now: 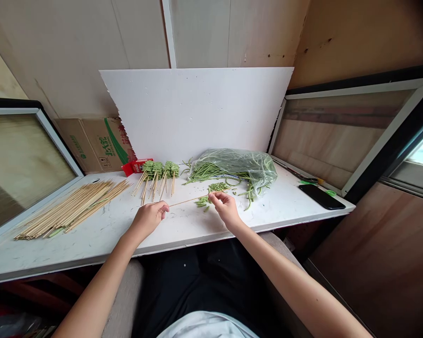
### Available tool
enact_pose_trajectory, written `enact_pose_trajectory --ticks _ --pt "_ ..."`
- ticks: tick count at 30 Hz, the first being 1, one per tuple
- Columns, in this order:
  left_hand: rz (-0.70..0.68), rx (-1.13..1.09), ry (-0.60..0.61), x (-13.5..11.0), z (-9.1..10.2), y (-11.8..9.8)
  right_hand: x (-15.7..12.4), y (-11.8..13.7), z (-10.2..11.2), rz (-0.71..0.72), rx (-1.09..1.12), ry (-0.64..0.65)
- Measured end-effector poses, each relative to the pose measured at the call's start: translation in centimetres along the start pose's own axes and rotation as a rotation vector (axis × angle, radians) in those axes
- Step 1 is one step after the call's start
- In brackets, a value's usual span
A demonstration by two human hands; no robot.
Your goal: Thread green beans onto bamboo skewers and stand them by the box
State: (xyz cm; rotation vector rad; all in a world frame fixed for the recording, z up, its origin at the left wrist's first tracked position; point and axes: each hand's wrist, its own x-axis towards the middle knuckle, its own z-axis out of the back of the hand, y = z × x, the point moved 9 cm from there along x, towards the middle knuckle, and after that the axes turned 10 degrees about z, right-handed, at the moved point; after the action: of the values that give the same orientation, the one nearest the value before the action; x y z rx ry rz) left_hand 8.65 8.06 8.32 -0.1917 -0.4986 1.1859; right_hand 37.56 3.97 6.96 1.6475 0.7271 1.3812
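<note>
My left hand [148, 217] is closed in a pinch on one end of a thin bamboo skewer [187, 201] that runs to the right just above the white table [102, 234]. My right hand [226, 206] pinches at the skewer's other end, fingers pressed together around a small green bean piece. Cut green bean pieces [211, 192] lie in a small heap just beyond my right hand. Several finished bean skewers [157, 176] lie in a row further back to the left.
A pile of bare bamboo skewers [72, 209] lies at the left. A clear plastic bag of long green beans [234, 169] sits at the back right, a black phone [321, 196] near the right edge. A white board [197, 110] and a cardboard box [95, 143] stand behind.
</note>
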Motion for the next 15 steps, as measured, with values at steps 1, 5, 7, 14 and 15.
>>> enact_pose_trajectory --ticks 1,5,7,14,15 --pt "0.007 -0.008 0.004 0.0 0.0 0.0 0.0 -0.1 0.0 -0.001 -0.007 -0.002" --pt "0.01 -0.064 -0.005 0.0 0.1 -0.4 0.0 -0.1 0.0 0.021 -0.031 -0.002" --pt "0.0 -0.087 -0.025 -0.1 0.2 -0.7 0.0 0.1 0.0 0.04 -0.037 0.003" --pt "-0.053 -0.106 -0.065 -0.2 0.5 -1.3 0.1 0.1 0.1 0.046 -0.057 0.002" --pt "-0.055 -0.096 -0.069 -0.2 0.5 -1.3 0.1 0.2 0.1 0.058 -0.06 0.003"
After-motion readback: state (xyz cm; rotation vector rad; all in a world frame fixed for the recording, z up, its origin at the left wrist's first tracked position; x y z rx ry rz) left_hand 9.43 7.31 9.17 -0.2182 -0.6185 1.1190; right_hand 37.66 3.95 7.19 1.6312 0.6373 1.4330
